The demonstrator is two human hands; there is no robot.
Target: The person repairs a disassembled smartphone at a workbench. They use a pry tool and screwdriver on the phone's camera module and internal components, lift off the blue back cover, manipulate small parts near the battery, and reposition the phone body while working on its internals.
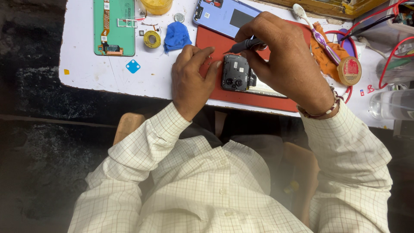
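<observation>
Red rubber mat (215,41) under my fingers. Right hand (284,56) fingers clamped on dark slim screwdriver (246,44); left hand (192,75) fingers together, pressing beside black opened phone (236,72).

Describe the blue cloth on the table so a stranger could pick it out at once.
Start at the white table and find the red mat under the hands. Just off the mat's upper left corner lies the blue cloth, beside a small yellow tape roll. It is the only crumpled, soft blue thing; the blue diamond nearby is flat.
</observation>
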